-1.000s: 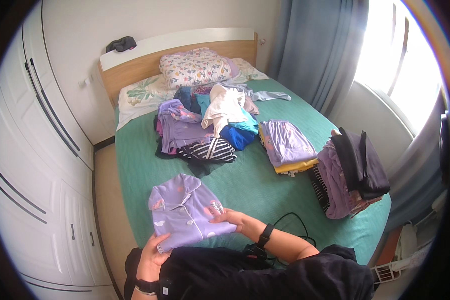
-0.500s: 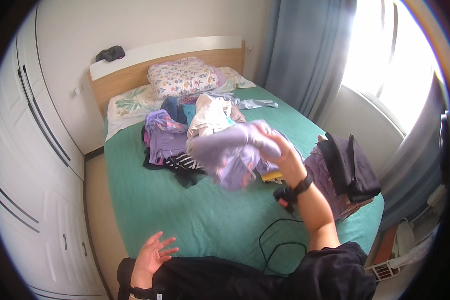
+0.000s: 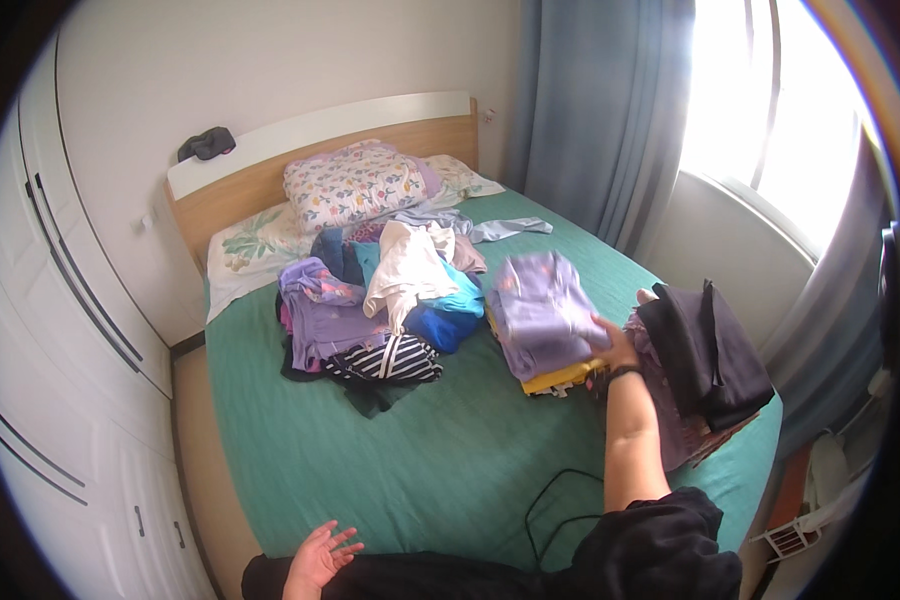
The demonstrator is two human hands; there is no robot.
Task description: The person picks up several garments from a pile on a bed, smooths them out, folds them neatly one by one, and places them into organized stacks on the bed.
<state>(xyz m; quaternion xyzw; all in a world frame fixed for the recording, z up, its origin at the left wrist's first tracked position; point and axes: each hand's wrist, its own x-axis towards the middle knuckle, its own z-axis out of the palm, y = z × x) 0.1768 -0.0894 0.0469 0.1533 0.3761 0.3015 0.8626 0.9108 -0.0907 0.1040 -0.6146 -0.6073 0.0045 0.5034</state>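
A folded lavender garment (image 3: 548, 300) lies on top of a small folded stack, with a yellow folded piece (image 3: 562, 378) showing beneath it. At the stack's right edge is my right hand (image 3: 618, 348), its fingers extended against the lavender cloth and not wrapped round it. My left hand (image 3: 322, 558) hovers low over the bed's near edge, fingers spread, holding nothing. Left of the stack is a loose heap of clothes: a purple garment (image 3: 332, 325), a white one (image 3: 408, 265), a blue one (image 3: 448, 325) and a black-and-white striped one (image 3: 390, 362).
A green sheet (image 3: 370, 460) covers the bed. Dark folded clothes (image 3: 710, 350) are piled at its right edge, and a black cord (image 3: 535, 510) loops near the front. A flowered quilt (image 3: 355, 185) rests by the headboard (image 3: 440, 135). White wardrobes (image 3: 80, 400) stand left.
My right hand has brought the lavender garment right and down onto the folded stack, and its grip has loosened. My left hand has dropped slightly lower, still spread.
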